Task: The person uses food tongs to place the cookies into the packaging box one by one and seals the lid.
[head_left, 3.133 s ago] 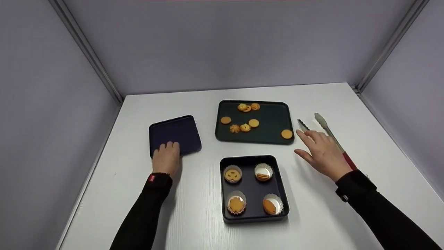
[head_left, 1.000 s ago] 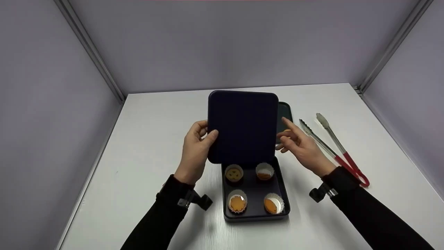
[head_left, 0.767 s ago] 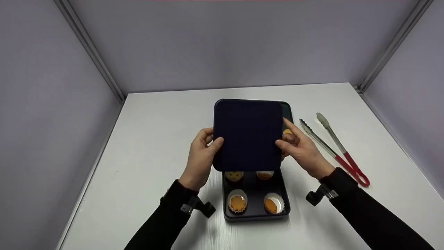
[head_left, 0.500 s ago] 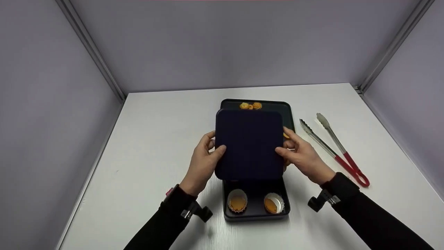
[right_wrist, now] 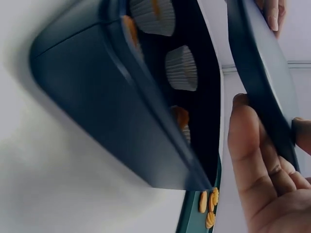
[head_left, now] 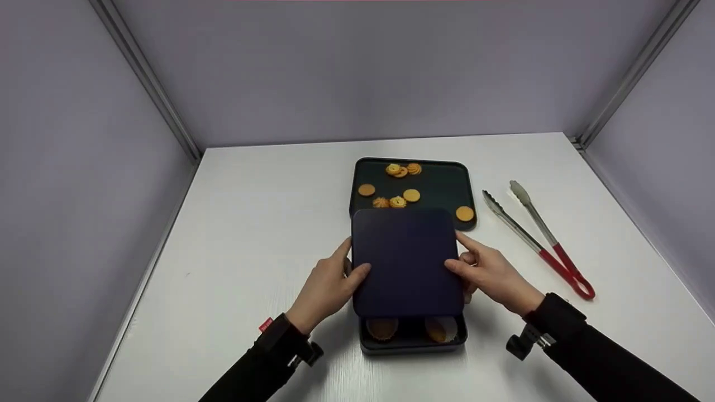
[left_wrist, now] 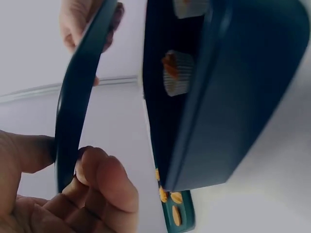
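Note:
Both hands hold a dark navy tin lid [head_left: 406, 262] by its opposite sides, above a rectangular tin [head_left: 413, 349]. My left hand [head_left: 329, 287] pinches the left edge, thumb on top and fingers beneath. On the right edge, my right hand [head_left: 497, 278] grips the same way. The wrist views show the lid [left_wrist: 80, 92] apart from the tin's rim and tilted. Inside the tin are pleated paper cups [right_wrist: 182, 68] with cookies [left_wrist: 170, 65]. From the head view the lid hides the tin's far part; two cups show at the near end.
A dark green tray [head_left: 441, 181] with several cookies [head_left: 411, 195] lies behind the tin, partly covered by the lid. Metal tongs with red handles [head_left: 564, 271] lie spread on the white table [head_left: 251, 223] at right. Grey panels stand around the table.
The lid was picked up from the left of the table by my left hand and brought over the tin. My right hand took its other edge, and the lid came down and nearer.

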Action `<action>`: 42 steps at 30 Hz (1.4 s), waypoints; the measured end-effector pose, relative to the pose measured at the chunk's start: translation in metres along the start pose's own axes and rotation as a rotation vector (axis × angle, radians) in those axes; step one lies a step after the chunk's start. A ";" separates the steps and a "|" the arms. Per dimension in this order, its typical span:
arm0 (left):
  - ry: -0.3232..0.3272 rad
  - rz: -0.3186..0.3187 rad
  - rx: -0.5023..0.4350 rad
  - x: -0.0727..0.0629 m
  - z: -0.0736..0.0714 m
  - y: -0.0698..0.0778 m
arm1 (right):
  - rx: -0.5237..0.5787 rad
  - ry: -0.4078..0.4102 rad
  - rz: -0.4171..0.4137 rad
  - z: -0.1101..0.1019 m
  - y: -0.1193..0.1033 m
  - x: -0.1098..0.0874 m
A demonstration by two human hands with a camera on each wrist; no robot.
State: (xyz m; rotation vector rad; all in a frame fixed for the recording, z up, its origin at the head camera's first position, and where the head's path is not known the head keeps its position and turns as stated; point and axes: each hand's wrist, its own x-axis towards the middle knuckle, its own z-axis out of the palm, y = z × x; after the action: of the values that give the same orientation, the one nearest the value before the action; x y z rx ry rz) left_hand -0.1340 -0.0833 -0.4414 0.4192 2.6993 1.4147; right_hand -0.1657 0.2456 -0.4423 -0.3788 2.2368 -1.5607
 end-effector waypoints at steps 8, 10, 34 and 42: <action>-0.053 -0.049 0.093 -0.009 0.014 -0.011 | -0.130 -0.050 0.001 0.007 0.014 -0.006; -0.066 -0.068 0.112 -0.011 0.018 -0.014 | -0.157 -0.056 0.002 0.008 0.017 -0.007; -0.126 -0.133 0.074 -0.017 0.039 -0.028 | -0.200 -0.062 0.118 0.015 0.032 -0.013; -0.106 -0.159 0.103 -0.020 0.040 -0.031 | -0.300 -0.028 0.079 0.014 0.037 -0.015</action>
State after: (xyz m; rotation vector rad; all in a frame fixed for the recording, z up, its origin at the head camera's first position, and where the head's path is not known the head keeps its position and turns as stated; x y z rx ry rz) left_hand -0.1141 -0.0735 -0.4909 0.2698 2.6611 1.1827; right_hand -0.1464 0.2527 -0.4788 -0.3859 2.4366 -1.1743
